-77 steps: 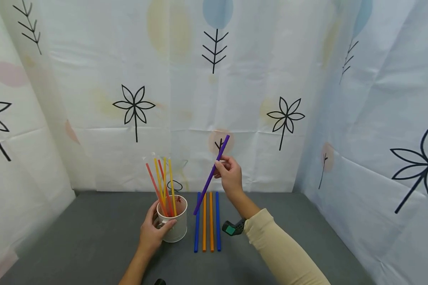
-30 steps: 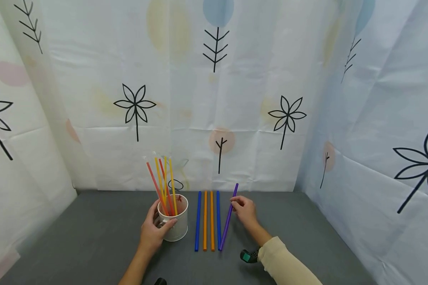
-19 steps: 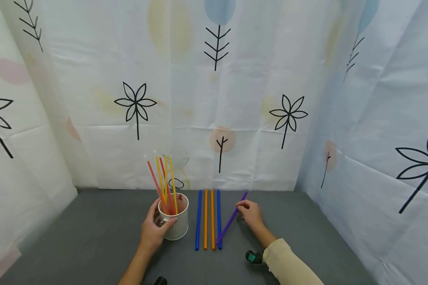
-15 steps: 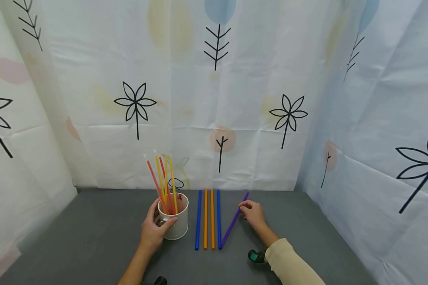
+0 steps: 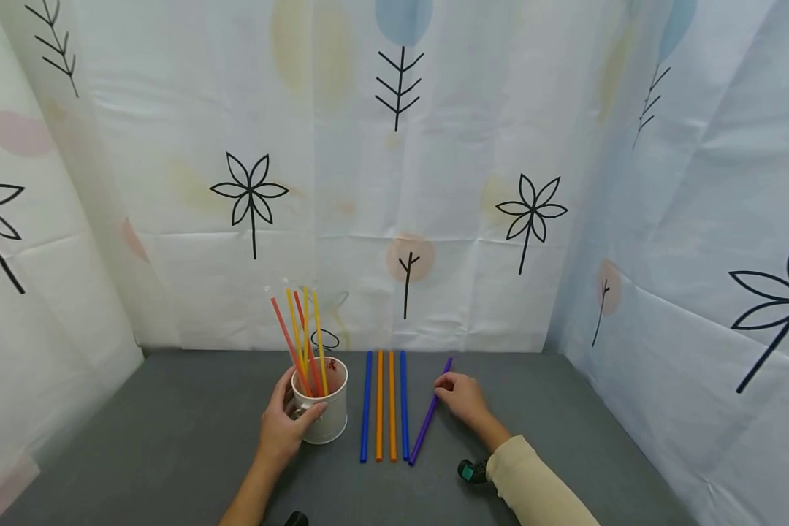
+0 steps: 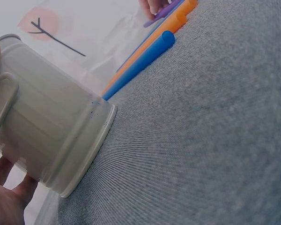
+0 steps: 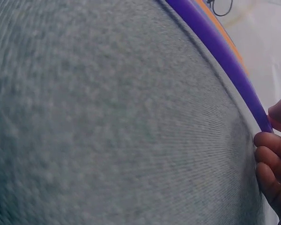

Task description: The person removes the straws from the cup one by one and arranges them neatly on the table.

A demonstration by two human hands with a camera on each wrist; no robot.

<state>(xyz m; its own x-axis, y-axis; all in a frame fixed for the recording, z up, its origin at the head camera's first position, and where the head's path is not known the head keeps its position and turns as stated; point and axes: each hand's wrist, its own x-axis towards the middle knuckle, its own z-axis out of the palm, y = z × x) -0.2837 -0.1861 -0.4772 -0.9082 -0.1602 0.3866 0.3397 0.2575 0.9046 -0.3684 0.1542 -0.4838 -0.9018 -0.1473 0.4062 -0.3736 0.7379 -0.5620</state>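
Note:
My left hand [image 5: 287,422] grips a white metal mug [image 5: 329,420], fingers on its far side and thumb over the front by the handle. Several red and yellow straws [image 5: 316,343], some with clear wrapper tips, lean inside it. My right hand [image 5: 462,397] pinches a purple straw [image 5: 424,431] near its far end. That straw slants low at the table, its near end beside a blue straw [image 5: 404,409]. In the right wrist view, thumb and fingertips hold the purple straw [image 7: 225,56]. The left wrist view shows the mug's base [image 6: 89,154] on the cloth.
Between mug and purple straw, another blue straw [image 5: 365,409] and two orange straws [image 5: 379,409] lie parallel on the grey table [image 5: 191,438]. Patterned white cloth [image 5: 447,183] walls off the back and sides. A black wrist device [image 5: 473,471] sits under the right sleeve.
My right hand has carried the purple straw from mid-air beside the mug down to the right of the row. Lately its near end shifted slightly. The left hand and mug stayed put.

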